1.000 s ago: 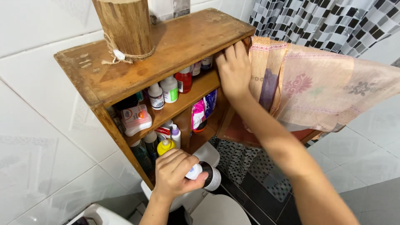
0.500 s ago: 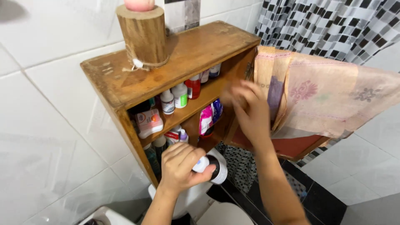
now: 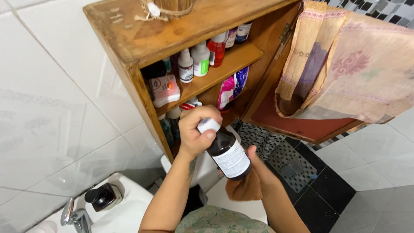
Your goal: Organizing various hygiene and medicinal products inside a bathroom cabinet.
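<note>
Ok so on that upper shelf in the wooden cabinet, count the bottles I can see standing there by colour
White bottles: 2, the small dropper bottle and the bigger white bottle.
Red bottle: 1.
Dark bottles: 2, the two dark ones at the back, partly hidden.
Total: 5 on the upper shelf.

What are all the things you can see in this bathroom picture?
Dark bottle: one, brown with white cap and label, held in front of the cabinet.
Cloth: one, brown, under the bottle.
Wooden cabinet: one, brown, on the tiled wall, door open.
Small bottles: several, white, red and dark, upper shelf.
Flat tub: one, white with orange, upper shelf left.
Pouches: two, pink and blue, lower shelf.
Patterned fabric: one, beige-pink, draped over the door.
Tap: one, silver, bottom left.
Left hand: grips the bottle's cap end.
Right hand: holds the cloth beneath the bottle.
</note>
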